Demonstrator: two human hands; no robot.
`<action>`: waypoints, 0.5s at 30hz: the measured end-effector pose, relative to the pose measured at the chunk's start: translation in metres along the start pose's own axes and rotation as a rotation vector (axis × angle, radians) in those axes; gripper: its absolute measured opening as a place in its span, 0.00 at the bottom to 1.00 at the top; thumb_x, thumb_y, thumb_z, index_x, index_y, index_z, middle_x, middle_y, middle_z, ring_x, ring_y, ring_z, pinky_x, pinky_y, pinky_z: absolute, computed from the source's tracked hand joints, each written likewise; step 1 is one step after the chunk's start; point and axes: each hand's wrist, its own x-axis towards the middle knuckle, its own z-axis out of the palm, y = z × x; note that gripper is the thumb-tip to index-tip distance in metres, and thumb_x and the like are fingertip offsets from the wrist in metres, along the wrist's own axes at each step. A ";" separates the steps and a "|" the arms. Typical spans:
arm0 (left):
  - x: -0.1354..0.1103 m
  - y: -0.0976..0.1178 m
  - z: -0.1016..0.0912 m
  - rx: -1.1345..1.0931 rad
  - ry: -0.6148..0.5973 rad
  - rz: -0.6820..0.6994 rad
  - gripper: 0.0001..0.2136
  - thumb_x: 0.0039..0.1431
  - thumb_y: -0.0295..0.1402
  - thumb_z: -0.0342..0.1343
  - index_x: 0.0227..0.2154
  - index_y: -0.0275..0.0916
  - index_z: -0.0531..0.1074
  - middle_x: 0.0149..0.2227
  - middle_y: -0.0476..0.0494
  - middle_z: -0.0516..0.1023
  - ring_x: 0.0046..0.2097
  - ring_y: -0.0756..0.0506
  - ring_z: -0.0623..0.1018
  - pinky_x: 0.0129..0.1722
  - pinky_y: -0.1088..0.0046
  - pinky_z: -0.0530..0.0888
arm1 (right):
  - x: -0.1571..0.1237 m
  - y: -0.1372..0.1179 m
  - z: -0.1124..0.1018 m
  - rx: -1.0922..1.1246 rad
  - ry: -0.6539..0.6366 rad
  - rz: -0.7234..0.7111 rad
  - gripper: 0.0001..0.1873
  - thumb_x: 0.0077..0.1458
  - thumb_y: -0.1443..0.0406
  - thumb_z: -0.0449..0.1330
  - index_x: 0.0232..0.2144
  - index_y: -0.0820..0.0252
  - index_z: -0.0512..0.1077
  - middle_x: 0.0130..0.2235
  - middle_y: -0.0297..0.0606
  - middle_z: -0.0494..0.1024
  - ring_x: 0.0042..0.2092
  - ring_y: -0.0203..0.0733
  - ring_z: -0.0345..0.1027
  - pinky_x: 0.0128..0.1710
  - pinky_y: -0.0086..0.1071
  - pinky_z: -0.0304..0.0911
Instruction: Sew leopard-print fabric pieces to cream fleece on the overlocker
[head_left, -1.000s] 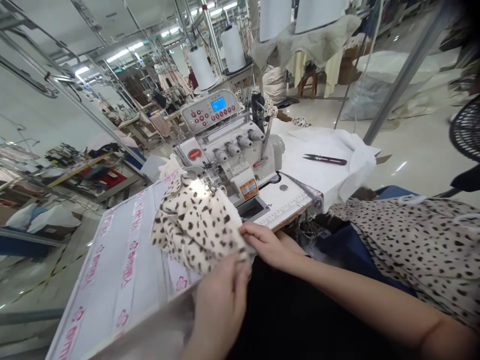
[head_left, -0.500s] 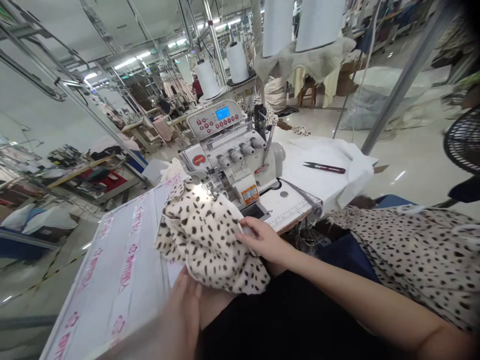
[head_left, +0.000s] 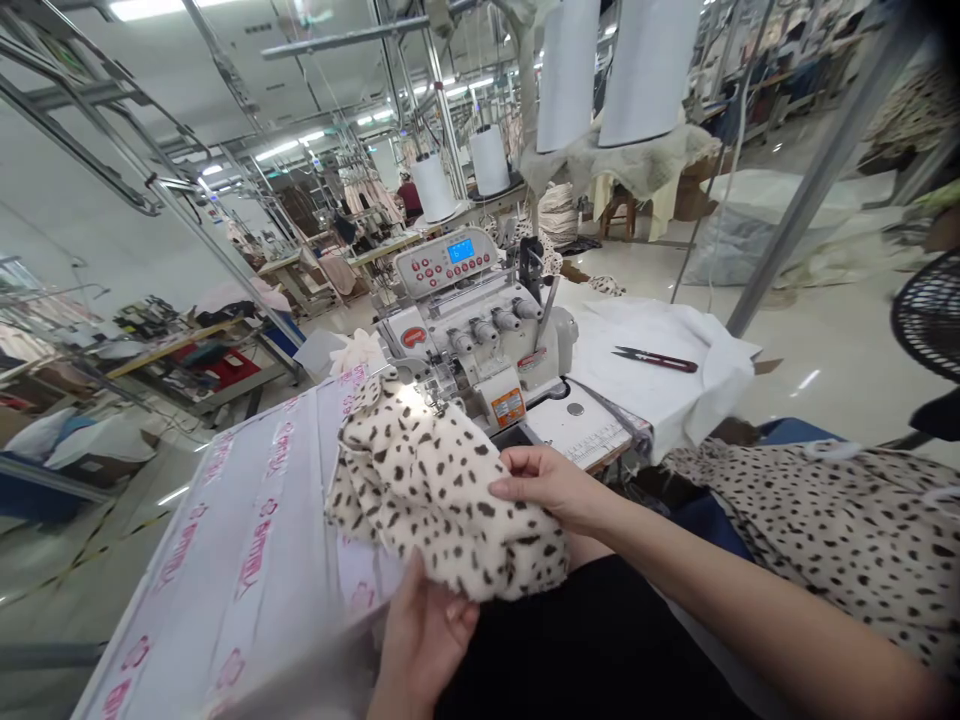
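A cream fleece piece with dark spots lies bunched on the table in front of a white overlock sewing machine. My right hand pinches the right edge of this spotted fabric, fingers curled over it. From below, my left hand reaches under the fabric's near edge, fingers tucked beneath the cloth. The far end of the piece sits by the machine's presser foot under its lamp.
The work table is covered in white plastic with pink print. Thread snips lie on a white cloth to the machine's right. More spotted fabric is heaped at my right. Thread cones stand above. A fan is at far right.
My left hand dropped from the top of the fabric to beneath its near edge. My right hand shifted a little right and lifted the edge. The camera view tilted up.
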 end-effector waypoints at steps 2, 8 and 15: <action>0.013 -0.001 0.001 -0.028 -0.026 0.053 0.09 0.54 0.36 0.51 0.35 0.41 0.74 0.40 0.44 0.77 0.41 0.46 0.75 0.41 0.68 0.73 | 0.000 -0.005 0.005 0.070 -0.011 0.027 0.16 0.35 0.63 0.69 0.19 0.66 0.66 0.20 0.29 0.70 0.21 0.27 0.60 0.23 0.22 0.54; 0.037 0.016 0.004 0.073 -0.145 0.323 0.11 0.53 0.41 0.50 0.35 0.48 0.74 0.42 0.49 0.76 0.51 0.46 0.70 0.55 0.61 0.61 | -0.001 0.007 0.011 0.296 -0.068 0.115 0.15 0.35 0.63 0.69 0.24 0.69 0.72 0.22 0.36 0.74 0.26 0.33 0.69 0.30 0.26 0.61; 0.010 0.026 0.004 0.691 0.324 0.731 0.19 0.53 0.47 0.49 0.43 0.42 0.71 0.46 0.40 0.74 0.51 0.38 0.70 0.51 0.52 0.66 | -0.003 0.020 0.005 0.220 -0.060 0.124 0.15 0.35 0.62 0.69 0.24 0.68 0.73 0.23 0.34 0.74 0.26 0.31 0.66 0.30 0.26 0.60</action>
